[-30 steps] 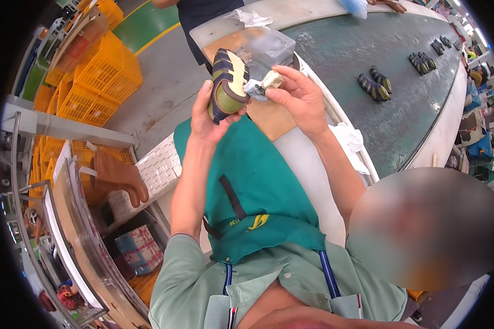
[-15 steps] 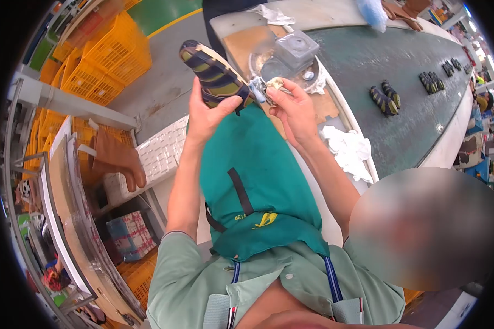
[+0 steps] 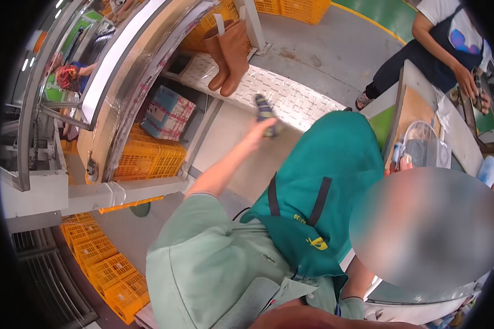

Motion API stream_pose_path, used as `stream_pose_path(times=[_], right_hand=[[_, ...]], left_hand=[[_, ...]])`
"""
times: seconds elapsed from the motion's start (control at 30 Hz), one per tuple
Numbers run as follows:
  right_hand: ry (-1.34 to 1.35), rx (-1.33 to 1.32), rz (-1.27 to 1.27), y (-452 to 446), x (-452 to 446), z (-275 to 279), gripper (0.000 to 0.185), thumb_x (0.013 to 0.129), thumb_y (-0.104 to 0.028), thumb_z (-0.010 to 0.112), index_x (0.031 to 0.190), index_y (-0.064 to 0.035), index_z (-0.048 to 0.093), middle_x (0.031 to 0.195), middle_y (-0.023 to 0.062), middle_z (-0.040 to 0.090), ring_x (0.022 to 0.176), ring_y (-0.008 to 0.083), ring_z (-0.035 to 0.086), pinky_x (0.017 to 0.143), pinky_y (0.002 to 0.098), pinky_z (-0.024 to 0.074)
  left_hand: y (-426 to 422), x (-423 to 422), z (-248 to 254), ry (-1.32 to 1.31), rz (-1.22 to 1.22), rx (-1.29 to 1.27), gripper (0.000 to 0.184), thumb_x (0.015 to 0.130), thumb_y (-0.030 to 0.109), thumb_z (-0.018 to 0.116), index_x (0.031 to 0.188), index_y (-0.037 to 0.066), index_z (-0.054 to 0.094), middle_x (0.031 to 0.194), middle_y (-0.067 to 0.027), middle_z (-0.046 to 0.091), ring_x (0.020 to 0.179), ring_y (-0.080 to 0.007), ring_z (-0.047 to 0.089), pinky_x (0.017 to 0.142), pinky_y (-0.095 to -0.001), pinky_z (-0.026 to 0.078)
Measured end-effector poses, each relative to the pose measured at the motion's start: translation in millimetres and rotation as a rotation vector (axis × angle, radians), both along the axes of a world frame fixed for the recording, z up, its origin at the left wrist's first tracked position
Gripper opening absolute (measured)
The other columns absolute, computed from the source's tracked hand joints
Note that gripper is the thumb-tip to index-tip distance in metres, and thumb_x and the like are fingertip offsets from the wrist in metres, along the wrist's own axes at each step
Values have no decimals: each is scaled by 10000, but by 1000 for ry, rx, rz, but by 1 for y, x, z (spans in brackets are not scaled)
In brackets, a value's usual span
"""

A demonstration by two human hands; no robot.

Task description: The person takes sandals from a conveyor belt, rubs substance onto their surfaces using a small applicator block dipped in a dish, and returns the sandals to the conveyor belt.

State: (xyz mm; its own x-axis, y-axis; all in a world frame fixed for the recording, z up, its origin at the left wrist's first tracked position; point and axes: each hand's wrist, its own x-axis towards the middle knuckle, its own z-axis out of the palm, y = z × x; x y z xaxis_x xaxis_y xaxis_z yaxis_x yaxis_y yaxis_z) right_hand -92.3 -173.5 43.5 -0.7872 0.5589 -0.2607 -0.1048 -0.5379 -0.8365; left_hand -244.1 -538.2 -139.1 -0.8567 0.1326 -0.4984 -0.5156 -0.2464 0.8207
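Observation:
Out to my left, over the white patterned bench (image 3: 307, 101), my left hand (image 3: 253, 136) is closed around a dark navy and olive striped shoe (image 3: 264, 108). The shoe points away from me, and its near part is partly covered by my fingers. At the right, fingertips of my right hand (image 3: 405, 164) show beside a clear plastic container (image 3: 421, 152) and a small bluish object (image 3: 398, 150). A blurred patch hides most of that hand, so its grip does not show.
Brown boots (image 3: 231, 57) stand on the bench's far end. A wrapped box (image 3: 169, 114) and orange crates (image 3: 148, 159) occupy the shelf at left. Across the worktable (image 3: 462, 118), another person (image 3: 442, 49) handles a shoe.
My view has swung left. My left hand has carried the striped shoe from above my lap to the bench side. My right hand has come away from the shoe, toward the clear container.

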Motion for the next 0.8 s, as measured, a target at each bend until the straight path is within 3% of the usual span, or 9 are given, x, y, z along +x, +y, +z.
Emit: stream_pose_path(times=[0.17, 0.27, 0.37, 0.43, 0.47, 0.53, 0.63, 0.73, 0.8], right_hand=[[-45, 37, 29, 1, -8, 1, 223, 850, -144, 600, 1061, -106, 536, 865, -7, 608, 734, 84, 557, 590, 213, 429], [-70, 20, 39, -9, -21, 16, 172, 841, -145, 611, 996, -120, 539, 846, -2, 619, 742, 90, 572, 595, 218, 419], [-44, 61, 62, -21, -27, 25, 175, 856, -136, 587, 1021, -109, 533, 881, 7, 615, 744, 96, 573, 607, 232, 429], [36, 81, 91, -18, -24, 19, 180, 867, -120, 563, 1042, -94, 530, 917, 16, 609, 757, 105, 577, 617, 237, 456], [37, 103, 77, -15, -20, 9, 184, 866, -116, 561, 1045, -92, 528, 925, 14, 606, 761, 101, 573, 591, 233, 472], [18, 81, 61, -19, -19, 14, 187, 858, -106, 566, 1040, -76, 535, 897, -10, 590, 727, 70, 564, 538, 228, 483], [-8, 33, 67, -10, -10, 14, 216, 839, -118, 587, 1050, -91, 547, 913, -18, 600, 776, 70, 563, 589, 235, 470], [-31, 85, 27, 7, 3, 15, 198, 824, -135, 604, 1013, -107, 557, 888, -19, 618, 764, 70, 568, 597, 227, 443], [-22, 68, -7, 16, 19, 20, 180, 815, -144, 617, 985, -112, 564, 879, -18, 621, 744, 71, 567, 591, 218, 435]], left_hand=[[-174, -75, 84, 210, 528, -432, 557, 605, 259, 796, 1012, 15, 503, 859, -89, 590, 717, -182, 583, 575, -309, 476], [-296, -147, 152, 112, 806, -749, 1002, 515, 422, 818, 1223, -101, 341, 952, -174, 585, 805, -265, 602, 709, -347, 501], [-379, -182, 177, 237, 963, -1076, 851, 572, 459, 771, 1129, -118, 486, 1069, -249, 574, 993, -328, 566, 874, -391, 424], [-346, -169, 177, 305, 918, -1081, 698, 660, 414, 723, 1104, -86, 524, 1087, -250, 567, 1026, -326, 550, 894, -397, 409], [-345, -182, 131, 516, 923, -1057, 476, 736, 373, 670, 984, -22, 576, 871, -175, 628, 775, -263, 615, 691, -367, 488], [-246, -147, 121, 568, 518, -738, 212, 815, 257, 611, 731, 74, 544, 516, 28, 470, 359, -60, 365, 324, -225, 293], [-107, -114, 109, 675, 216, -657, 227, 820, 166, 624, 971, -2, 604, 769, -8, 579, 697, -68, 507, 648, -210, 428], [34, -46, 222, 1137, -49, -541, 259, 834, 83, 599, 1067, -25, 565, 940, -69, 585, 878, -121, 543, 789, -230, 423], [74, -3, 280, 1413, -88, -176, 413, 806, 225, 603, 1093, -63, 525, 1077, -115, 542, 986, -233, 522, 857, -310, 413]])
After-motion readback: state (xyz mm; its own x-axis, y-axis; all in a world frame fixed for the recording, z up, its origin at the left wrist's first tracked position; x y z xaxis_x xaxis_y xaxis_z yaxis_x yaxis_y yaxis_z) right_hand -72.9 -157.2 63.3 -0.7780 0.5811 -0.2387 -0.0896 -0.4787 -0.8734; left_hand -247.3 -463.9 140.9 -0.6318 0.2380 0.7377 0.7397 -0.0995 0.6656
